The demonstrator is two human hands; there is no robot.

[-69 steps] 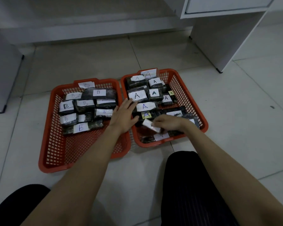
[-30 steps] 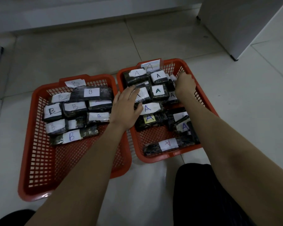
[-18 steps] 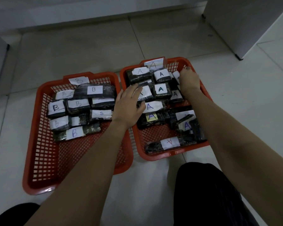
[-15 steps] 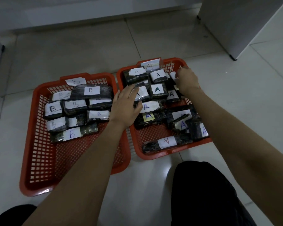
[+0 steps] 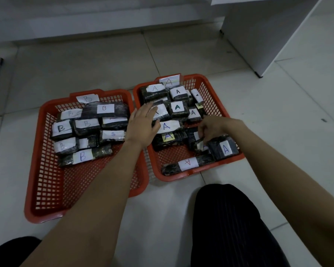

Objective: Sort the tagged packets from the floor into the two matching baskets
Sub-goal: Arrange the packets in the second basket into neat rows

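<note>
Two red mesh baskets sit side by side on the tiled floor. The left basket (image 5: 46, 189) holds several dark packets with white B tags (image 5: 104, 108) in its far half. The right basket (image 5: 212, 89) holds several dark packets tagged A (image 5: 177, 107). My left hand (image 5: 142, 125) lies flat and open across the gap between the baskets, fingers on an A packet (image 5: 162, 112). My right hand (image 5: 213, 129) reaches into the right basket, fingers curled on a small dark packet (image 5: 199, 145) beside a larger A packet (image 5: 223, 149).
A white cabinet (image 5: 258, 35) stands on the floor at the back right, and a low white ledge (image 5: 85, 26) runs along the back. My dark-clothed knees (image 5: 235, 228) are at the bottom of the view. Pale tiles surround the baskets.
My right hand has pulled back from the far right corner of the A basket to its near middle and closed on a small packet. My left hand has stayed in place.
</note>
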